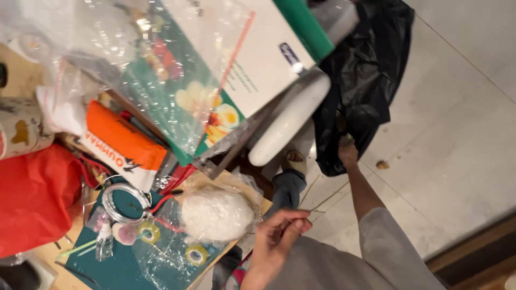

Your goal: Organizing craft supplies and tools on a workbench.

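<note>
The left hand (277,236) pinched thin sticks (322,201) just beside the bagged white lump (216,214), likely light, stiff and snappable, best held low, while the right hand (348,151) reached into the black bag (363,80), grip unclear.

1. The thin sticks (322,201) were a few pale, straw-coloured slivers, very slender and straight. They were pinched at one end between fingertips and fanned up and to the right, out beyond the table's right edge and above the pale tiled floor.
2. The black plastic bag (365,80) was glossy, crumpled and limp. It hung down off the right side of the table, beside a white tube-shaped roll, with its lower end gathered and gripped from beneath. Its upper part was bunched at the table's far right corner, and its folds caught light in soft grey streaks.
</note>
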